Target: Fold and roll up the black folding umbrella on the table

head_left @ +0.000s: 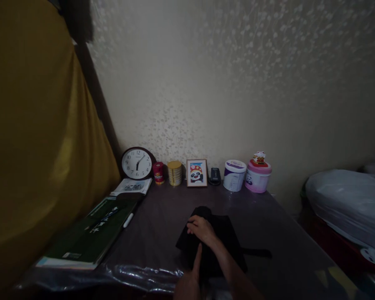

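A soft black cloth item with a strap (pixel 229 233) lies bunched on the dark tabletop near the front; its exact kind is hard to make out in the dim light. Its strap (pixel 258 252) trails off to the right. My right hand (pixel 203 229) rests over the upper part of the cloth, fingers bent together and gripping it. Lower down, my left hand (pixel 189 279) is at the near edge, one finger lying straight along the cloth. The left hand's other fingers are hidden, apparently closed around the fabric.
Along the wall stand a clock (pixel 136 163), a red can (pixel 158 173), a yellow container (pixel 174 173), a framed panda picture (pixel 196 173), a black object (pixel 215 176) and two tubs (pixel 234 176). Left lie a green book (pixel 95 229) and a white marker (pixel 128 220). A yellow curtain (pixel 43 137) hangs left.
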`<action>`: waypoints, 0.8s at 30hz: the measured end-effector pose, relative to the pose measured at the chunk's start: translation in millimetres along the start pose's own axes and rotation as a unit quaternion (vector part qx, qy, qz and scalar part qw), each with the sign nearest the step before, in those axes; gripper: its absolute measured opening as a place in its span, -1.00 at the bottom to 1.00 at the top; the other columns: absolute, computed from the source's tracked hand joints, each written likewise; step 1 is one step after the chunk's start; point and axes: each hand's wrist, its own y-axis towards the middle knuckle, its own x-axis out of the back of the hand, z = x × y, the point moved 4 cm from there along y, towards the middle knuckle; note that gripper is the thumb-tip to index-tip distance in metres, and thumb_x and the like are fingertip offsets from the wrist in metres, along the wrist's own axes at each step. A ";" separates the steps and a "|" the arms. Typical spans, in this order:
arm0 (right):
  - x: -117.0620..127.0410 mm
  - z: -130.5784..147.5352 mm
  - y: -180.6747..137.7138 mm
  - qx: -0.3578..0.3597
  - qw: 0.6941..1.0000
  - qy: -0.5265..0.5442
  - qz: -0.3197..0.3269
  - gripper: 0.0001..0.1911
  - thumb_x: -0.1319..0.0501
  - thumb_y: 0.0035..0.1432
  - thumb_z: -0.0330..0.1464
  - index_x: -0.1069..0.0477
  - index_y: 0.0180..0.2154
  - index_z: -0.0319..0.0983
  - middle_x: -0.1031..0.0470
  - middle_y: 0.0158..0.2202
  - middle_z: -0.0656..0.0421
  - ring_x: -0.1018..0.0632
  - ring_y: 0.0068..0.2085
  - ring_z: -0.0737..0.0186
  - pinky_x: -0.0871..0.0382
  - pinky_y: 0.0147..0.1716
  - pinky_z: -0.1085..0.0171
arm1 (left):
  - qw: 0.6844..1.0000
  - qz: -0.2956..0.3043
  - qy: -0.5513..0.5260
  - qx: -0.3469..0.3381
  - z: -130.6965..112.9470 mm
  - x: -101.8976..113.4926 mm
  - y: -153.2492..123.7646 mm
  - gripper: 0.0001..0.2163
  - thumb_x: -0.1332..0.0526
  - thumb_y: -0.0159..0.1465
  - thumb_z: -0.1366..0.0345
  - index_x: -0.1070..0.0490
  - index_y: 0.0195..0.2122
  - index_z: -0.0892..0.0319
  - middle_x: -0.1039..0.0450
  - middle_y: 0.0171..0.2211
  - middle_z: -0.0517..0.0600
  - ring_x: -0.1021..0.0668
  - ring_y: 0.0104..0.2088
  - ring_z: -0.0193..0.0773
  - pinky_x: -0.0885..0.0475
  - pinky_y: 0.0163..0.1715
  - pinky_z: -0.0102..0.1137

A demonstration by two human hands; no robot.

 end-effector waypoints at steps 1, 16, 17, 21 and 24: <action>1.4 3.8 -7.0 0.029 1.000 0.007 0.002 -0.76 -0.06 0.08 -0.36 -0.41 -0.21 -0.22 -0.56 -0.44 0.21 -0.53 -0.39 0.31 -0.29 -0.41 0.38 | 1.000 0.003 0.015 0.002 0.8 -1.2 1.6 -0.30 0.01 0.13 0.43 0.41 0.23 0.10 -0.52 -0.25 0.12 -0.55 -0.29 -0.18 -0.31 -0.36 -0.39; 24.3 -26.7 6.8 0.213 0.961 -0.165 -0.068 -0.68 0.05 0.23 -0.32 -0.43 -0.16 -0.18 -0.44 -0.04 0.13 -0.28 0.11 0.18 0.00 0.13 0.05 | 0.995 0.006 0.001 0.101 2.5 -13.1 8.2 -0.36 0.07 0.19 0.39 0.46 0.22 0.11 -0.50 -0.22 0.24 -0.54 -0.23 0.02 -0.32 -0.28 -0.18; 26.1 -29.5 16.7 0.206 0.959 -0.179 -0.069 -0.68 0.06 0.23 -0.34 -0.43 -0.16 -0.19 -0.44 -0.03 0.13 -0.28 0.11 0.18 -0.01 0.12 0.06 | 0.994 0.005 -0.004 0.106 3.4 -14.0 9.1 -0.35 0.06 0.19 0.37 0.47 0.22 0.12 -0.50 -0.22 0.24 -0.54 -0.22 0.03 -0.32 -0.27 -0.17; 32.5 -35.0 40.2 0.154 0.957 -0.226 -0.098 -0.69 0.02 0.20 -0.42 -0.40 -0.10 -0.24 -0.37 0.04 0.05 -0.24 0.15 0.13 0.03 0.14 0.03 | 0.996 0.005 0.004 0.090 6.6 -16.8 13.7 -0.33 0.06 0.17 0.42 0.49 0.21 0.14 -0.48 -0.19 0.25 -0.54 -0.21 0.00 -0.32 -0.28 -0.21; 28.6 -26.0 29.3 0.174 0.951 -0.230 -0.109 -0.69 0.01 0.20 -0.39 -0.37 -0.05 -0.24 -0.32 0.08 0.03 -0.20 0.17 0.13 0.12 0.16 0.01 | 0.996 0.009 0.003 0.088 8.9 -17.9 14.6 -0.33 0.09 0.16 0.47 0.50 0.22 0.17 -0.49 -0.20 0.24 -0.54 -0.22 -0.03 -0.32 -0.29 -0.24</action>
